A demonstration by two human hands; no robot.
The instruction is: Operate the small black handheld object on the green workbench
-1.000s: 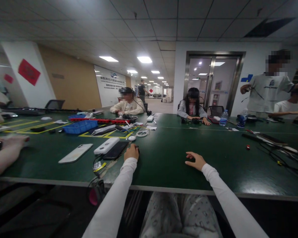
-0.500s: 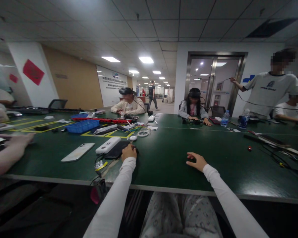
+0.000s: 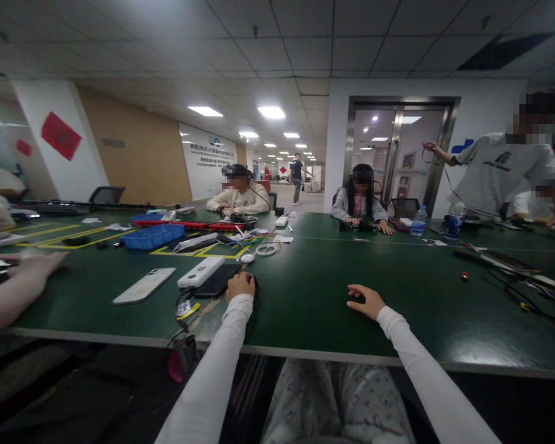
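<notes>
My left hand (image 3: 241, 285) rests on the green table (image 3: 300, 296) with its fingers curled over a small dark thing, mostly hidden beneath it. Beside this hand lies a flat black pad or case (image 3: 216, 280), and a white power-bank-like device (image 3: 201, 272) sits along its left side. A white phone (image 3: 145, 285) lies face down farther left. On the bare green surface to the right is my right hand (image 3: 367, 301); its thumb and fingers are apart and nothing is between them.
A blue tray (image 3: 153, 236), loose cables and a white cable coil (image 3: 266, 249) lie ahead on the left. Water bottles (image 3: 419, 221), a small red object (image 3: 465, 277) and black cables (image 3: 527, 296) are on the right. Another person's arm (image 3: 21, 287) reaches in from the left.
Both my hands stay in place. The standing person at right has shifted right and leaned, one hand now down at the table. The walking person in the background has moved right.
</notes>
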